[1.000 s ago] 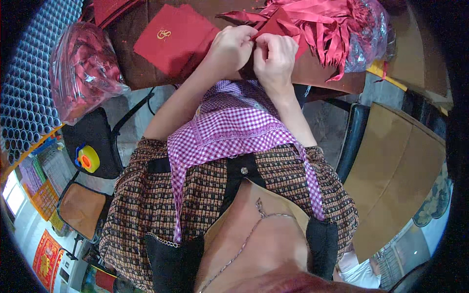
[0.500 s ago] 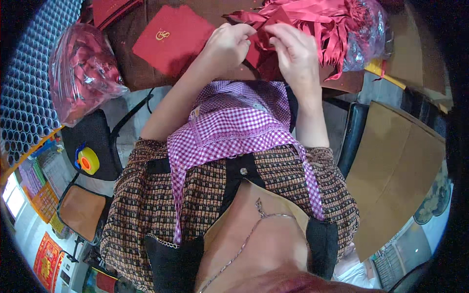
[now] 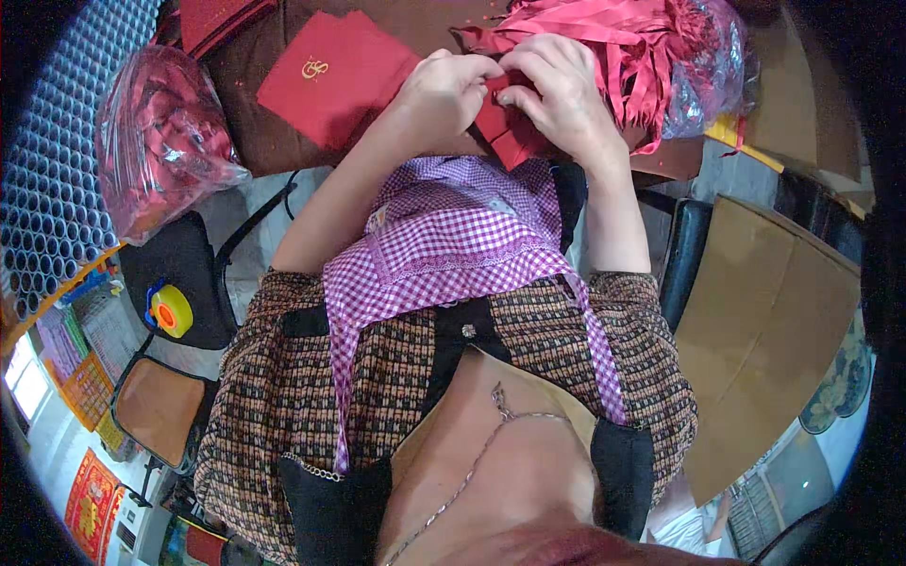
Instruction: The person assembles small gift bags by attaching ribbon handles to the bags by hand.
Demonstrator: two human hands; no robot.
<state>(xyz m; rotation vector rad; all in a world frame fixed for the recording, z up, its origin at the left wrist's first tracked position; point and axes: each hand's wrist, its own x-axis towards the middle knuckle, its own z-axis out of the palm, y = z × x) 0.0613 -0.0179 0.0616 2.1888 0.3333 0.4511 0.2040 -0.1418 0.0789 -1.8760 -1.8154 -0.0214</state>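
Observation:
My left hand (image 3: 444, 99) and my right hand (image 3: 563, 99) meet over the near part of the table, both with fingers closed in a pinch. Between and below them is a small folded red card (image 3: 514, 141), its lower corner toward my apron. The fingertips come together at the card's upper edge, and whether a thin strip is pinched there too is hidden. Left of my left hand lies a stack of red cards (image 3: 330, 80) with a gold emblem on top. Beyond my right hand, red ribbons (image 3: 628, 47) spill out in a heap.
A clear plastic bag of red pieces (image 3: 165, 141) sits at the left table edge, by a blue-grey honeycomb panel (image 3: 57, 170). Yellow tape (image 3: 171, 309) rests on a black chair (image 3: 193, 269). A cardboard sheet (image 3: 764, 330) stands at right; more red items (image 3: 212, 24) are far left.
My right hand has come down and left, closing in beside the left one, its thumb now over the red card. More of the card shows below the hands. My left hand has barely moved.

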